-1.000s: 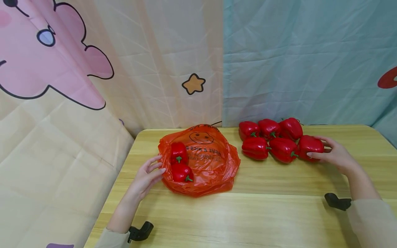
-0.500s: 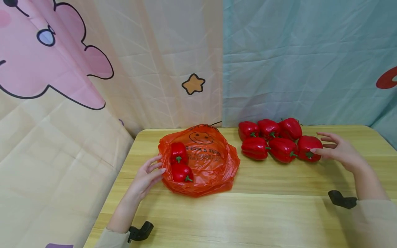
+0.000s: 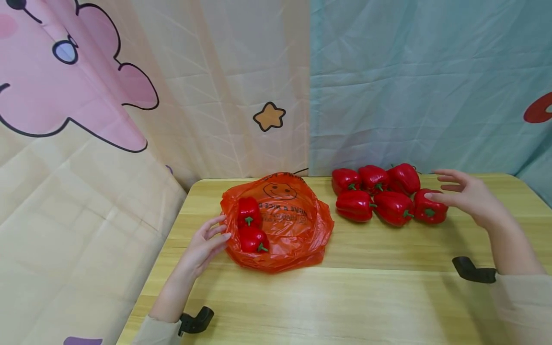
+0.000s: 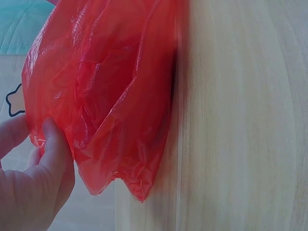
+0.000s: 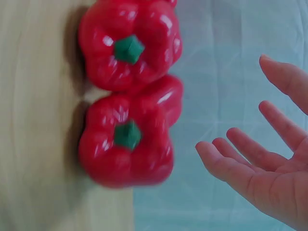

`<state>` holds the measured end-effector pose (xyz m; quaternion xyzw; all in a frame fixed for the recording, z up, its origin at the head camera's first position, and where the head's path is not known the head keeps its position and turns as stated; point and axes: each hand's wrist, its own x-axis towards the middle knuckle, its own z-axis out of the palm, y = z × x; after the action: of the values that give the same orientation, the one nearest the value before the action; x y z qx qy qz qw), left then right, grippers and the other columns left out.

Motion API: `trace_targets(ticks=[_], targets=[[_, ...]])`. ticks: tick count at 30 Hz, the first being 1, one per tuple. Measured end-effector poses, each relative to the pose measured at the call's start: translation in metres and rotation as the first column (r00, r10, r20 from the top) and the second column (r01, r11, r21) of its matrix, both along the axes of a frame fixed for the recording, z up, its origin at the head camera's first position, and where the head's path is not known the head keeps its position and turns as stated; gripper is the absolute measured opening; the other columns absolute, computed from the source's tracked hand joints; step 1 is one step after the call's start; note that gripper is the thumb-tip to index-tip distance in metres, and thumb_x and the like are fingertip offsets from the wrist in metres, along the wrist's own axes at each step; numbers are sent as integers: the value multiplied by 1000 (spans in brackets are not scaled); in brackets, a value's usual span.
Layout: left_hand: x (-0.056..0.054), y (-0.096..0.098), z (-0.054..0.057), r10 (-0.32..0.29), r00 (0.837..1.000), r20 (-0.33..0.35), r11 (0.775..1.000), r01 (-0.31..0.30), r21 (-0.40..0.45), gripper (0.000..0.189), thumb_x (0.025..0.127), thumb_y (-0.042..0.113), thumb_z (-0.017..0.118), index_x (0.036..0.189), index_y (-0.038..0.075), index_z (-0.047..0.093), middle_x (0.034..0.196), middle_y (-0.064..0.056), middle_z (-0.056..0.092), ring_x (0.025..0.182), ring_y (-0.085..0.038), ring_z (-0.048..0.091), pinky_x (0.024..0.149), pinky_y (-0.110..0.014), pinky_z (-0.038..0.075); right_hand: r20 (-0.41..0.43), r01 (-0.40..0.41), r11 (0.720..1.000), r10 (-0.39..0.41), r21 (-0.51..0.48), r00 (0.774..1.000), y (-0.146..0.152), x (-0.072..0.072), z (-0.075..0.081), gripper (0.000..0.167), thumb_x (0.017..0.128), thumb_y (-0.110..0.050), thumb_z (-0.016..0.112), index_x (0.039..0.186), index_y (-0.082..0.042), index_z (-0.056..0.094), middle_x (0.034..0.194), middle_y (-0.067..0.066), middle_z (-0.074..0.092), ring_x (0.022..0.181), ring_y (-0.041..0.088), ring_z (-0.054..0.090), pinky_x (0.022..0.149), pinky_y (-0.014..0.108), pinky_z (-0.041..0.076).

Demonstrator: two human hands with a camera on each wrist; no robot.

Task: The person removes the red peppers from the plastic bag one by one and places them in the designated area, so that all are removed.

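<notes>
A pale wood-grain table (image 3: 336, 302) stands before a cloth backdrop (image 3: 297, 72), beige at left and blue-green at right, printed with a pink cartoon figure (image 3: 82, 91), an orange star (image 3: 269, 117) and a red shape (image 3: 536, 109).

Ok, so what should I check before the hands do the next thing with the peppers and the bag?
1. Bag mouth open: ok, it gapes wide.
2. Room inside: ok, bare plastic shows beside the two peppers in there.
3. Left hand gripping the bag: cannot tell, though its fingers are at the rim.
4. Right hand free: ok, it holds nothing.
5. End pepper gripped: not ok, the right wrist view shows the right hand apart from it.
</notes>
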<state>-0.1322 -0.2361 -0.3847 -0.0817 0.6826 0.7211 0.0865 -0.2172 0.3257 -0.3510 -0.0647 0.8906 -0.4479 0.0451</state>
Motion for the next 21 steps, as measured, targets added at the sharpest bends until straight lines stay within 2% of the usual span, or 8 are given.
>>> trace_targets(ticks=[7,11,17,21], targets=[[0,0,-1,-3,1000,-5,1000,3,6,55,91,-2,54,141,3,31,116,-7,49,91,-10,60,83,-25,51,10,-61,998,61,-26,998,-32,1,18,66,90,-26,62,144,-7,29,140,22,29,121,42,32,70,14,47],[0,1,0,-2,1000,-4,1000,2,5,55,91,-2,54,141,3,32,116,-7,49,91,-10,60,83,-25,51,14,-112,993,112,-39,994,-54,-1,27,64,89,-26,64,141,-7,32,138,18,34,121,39,35,74,20,50],[0,2,1,2,1000,1,1000,-2,1,55,91,-1,55,141,3,32,117,-7,49,92,-10,60,84,-25,51,2,-207,976,208,-61,978,-89,-10,36,62,88,-27,65,139,-6,37,136,21,39,119,38,42,77,21,50],[0,2,1,2,1000,4,1000,-2,4,55,91,-1,55,141,3,32,117,-8,49,92,-10,60,84,-25,51,18,-248,966,250,-75,968,-116,-16,40,60,86,-30,67,136,-8,42,134,19,43,115,35,47,82,31,52]])
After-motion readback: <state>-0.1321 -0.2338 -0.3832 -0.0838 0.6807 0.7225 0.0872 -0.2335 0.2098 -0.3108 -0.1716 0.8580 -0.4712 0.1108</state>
